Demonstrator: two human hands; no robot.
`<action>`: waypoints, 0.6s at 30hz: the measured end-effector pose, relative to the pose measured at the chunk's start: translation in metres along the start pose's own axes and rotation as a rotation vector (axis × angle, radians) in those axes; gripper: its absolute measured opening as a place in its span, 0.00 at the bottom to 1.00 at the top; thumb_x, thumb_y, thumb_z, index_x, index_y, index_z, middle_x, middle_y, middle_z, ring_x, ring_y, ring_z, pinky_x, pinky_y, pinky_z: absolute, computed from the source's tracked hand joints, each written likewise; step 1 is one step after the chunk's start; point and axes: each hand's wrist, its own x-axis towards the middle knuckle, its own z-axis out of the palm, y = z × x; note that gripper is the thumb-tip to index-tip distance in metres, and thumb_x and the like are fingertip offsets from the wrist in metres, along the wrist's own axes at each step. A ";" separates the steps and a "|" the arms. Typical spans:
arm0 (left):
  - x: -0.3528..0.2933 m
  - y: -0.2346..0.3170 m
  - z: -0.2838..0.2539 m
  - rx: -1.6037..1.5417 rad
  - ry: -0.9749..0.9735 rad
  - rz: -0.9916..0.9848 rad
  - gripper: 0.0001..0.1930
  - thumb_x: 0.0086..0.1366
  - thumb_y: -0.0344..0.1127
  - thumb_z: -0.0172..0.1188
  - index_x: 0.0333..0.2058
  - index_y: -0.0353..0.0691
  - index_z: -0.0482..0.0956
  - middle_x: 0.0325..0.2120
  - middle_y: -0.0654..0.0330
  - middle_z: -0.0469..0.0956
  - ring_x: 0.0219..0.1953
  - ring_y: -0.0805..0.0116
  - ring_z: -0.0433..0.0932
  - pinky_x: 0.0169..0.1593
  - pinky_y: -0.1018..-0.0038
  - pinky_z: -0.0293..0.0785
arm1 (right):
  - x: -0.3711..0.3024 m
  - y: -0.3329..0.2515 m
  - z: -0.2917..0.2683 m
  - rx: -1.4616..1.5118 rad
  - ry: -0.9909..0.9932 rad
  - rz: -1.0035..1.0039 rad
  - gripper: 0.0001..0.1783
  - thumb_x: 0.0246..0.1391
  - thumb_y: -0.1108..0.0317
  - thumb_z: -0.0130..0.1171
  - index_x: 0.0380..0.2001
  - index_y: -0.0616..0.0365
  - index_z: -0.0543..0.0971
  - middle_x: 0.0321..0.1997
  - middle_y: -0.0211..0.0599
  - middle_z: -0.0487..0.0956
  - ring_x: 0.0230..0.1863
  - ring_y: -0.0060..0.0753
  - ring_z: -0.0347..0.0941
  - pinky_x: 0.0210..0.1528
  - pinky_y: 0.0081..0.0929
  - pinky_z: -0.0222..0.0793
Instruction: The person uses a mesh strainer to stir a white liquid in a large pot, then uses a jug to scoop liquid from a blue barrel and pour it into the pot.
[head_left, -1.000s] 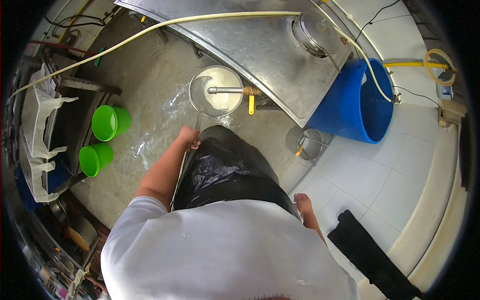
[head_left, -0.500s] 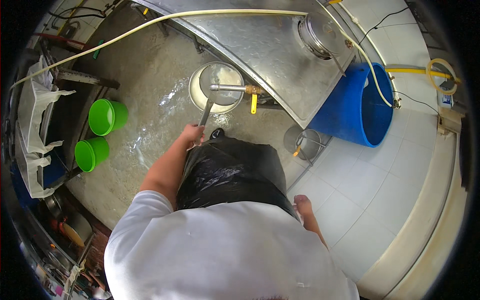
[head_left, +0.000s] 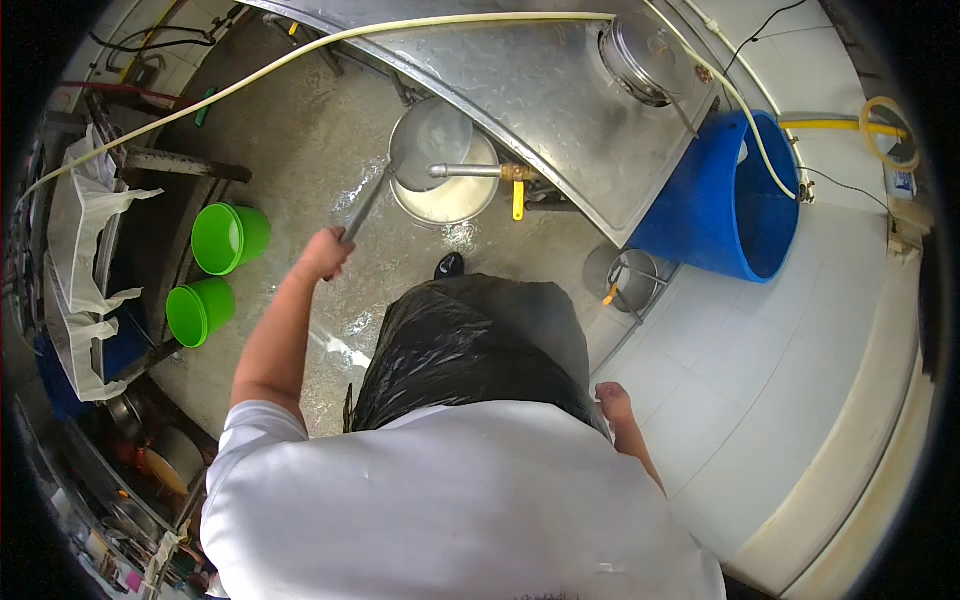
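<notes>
My left hand is closed around the handle of a large metal scoop, stretched out ahead of me. The scoop's wide round bowl lies over the far left part of a round metal pot, which stands on the floor beside the steel table. Whitish liquid shows in the pot. A metal spout with a yellow-handled valve juts out from under the table over the pot. My right hand hangs beside my black plastic apron, its fingers curled; whether they hold anything is hidden.
A steel table bears a lidded round metal container and a cream hose. A blue barrel and a grey bucket stand at the right. Two green buckets stand left on the wet floor.
My left hand has swung left, and the scoop's bowl has shifted to the pot's far left side, uncovering more of the whitish liquid. My right hand stays by the apron.
</notes>
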 end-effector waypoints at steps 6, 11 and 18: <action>0.029 0.006 -0.057 0.567 0.190 0.243 0.15 0.59 0.37 0.56 0.42 0.34 0.80 0.39 0.41 0.81 0.47 0.40 0.78 0.52 0.56 0.75 | -0.006 0.000 0.001 0.012 0.019 0.034 0.16 0.56 0.58 0.61 0.41 0.58 0.78 0.33 0.34 0.78 0.29 0.29 0.75 0.31 0.28 0.73; 0.051 0.030 -0.063 0.677 0.181 0.239 0.15 0.57 0.28 0.52 0.43 0.36 0.81 0.41 0.42 0.81 0.47 0.43 0.79 0.51 0.56 0.76 | -0.010 0.002 -0.008 0.046 0.033 0.106 0.13 0.57 0.62 0.59 0.42 0.57 0.78 0.32 0.34 0.77 0.25 0.28 0.73 0.26 0.26 0.69; 0.091 0.015 -0.039 0.755 0.040 0.270 0.12 0.57 0.29 0.53 0.38 0.35 0.82 0.38 0.40 0.81 0.43 0.43 0.81 0.47 0.56 0.78 | -0.008 0.003 -0.013 0.082 0.027 0.093 0.14 0.58 0.60 0.60 0.43 0.55 0.77 0.31 0.31 0.77 0.25 0.27 0.75 0.24 0.25 0.67</action>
